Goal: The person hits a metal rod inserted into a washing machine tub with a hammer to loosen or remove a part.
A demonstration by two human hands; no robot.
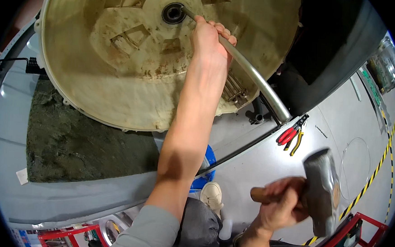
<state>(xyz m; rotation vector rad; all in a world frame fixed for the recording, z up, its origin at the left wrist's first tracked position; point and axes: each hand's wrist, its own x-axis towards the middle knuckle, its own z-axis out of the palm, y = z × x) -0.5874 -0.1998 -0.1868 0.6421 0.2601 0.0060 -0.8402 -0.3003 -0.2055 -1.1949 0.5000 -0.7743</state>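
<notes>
My left hand [212,36] is wrapped round a long steel bar [254,77]. The bar's thin end rests at the edge of a dark round bearing [173,13] in the hub of a dirty cream plastic washing machine tub [86,89]. Its thick end slants down to the right, past the tub's rim. At the lower right, my right hand [285,203] grips the short wooden handle of a heavy steel sledgehammer [322,190], slightly blurred. The hammer head is apart from the bar.
Red-handled and yellow-handled pliers [292,134] lie on the grey floor, near a wire coil [356,169]. A dark mat [83,139] lies under the tub. Red-framed carts [358,233] stand low on both sides. A blue basin [205,174] is partly hidden behind my forearm.
</notes>
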